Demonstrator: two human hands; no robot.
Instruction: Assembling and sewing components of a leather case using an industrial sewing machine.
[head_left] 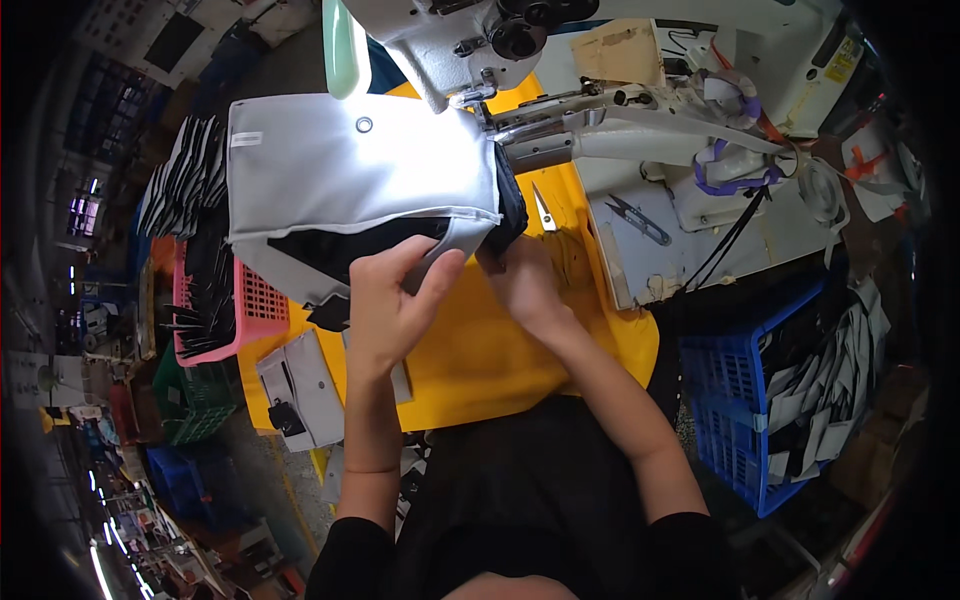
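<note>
A silvery-grey fabric bag [310, 185] with a black inside and a metal eyelet lies at the sewing machine [440, 50]. Its right edge, with black fabric along it, sits at the machine's needle area and narrow arm. My left hand [385, 305] is closed on the bag's near opening, thumb and fingers around the grey edge. At the bag's near right corner, my right hand [530, 290] grips the black fabric; its fingertips are partly hidden. Small scissors [543, 208] lie on the yellow surface [480, 365], just beyond my right hand.
Black thread snips [640, 220] rest on the machine table at right. A pink basket [255, 310] with black pieces stands left, near a flat grey piece [305, 390]. A blue crate [725, 400] of grey and black pieces is at right. Black stacked pieces [185, 180] sit far left.
</note>
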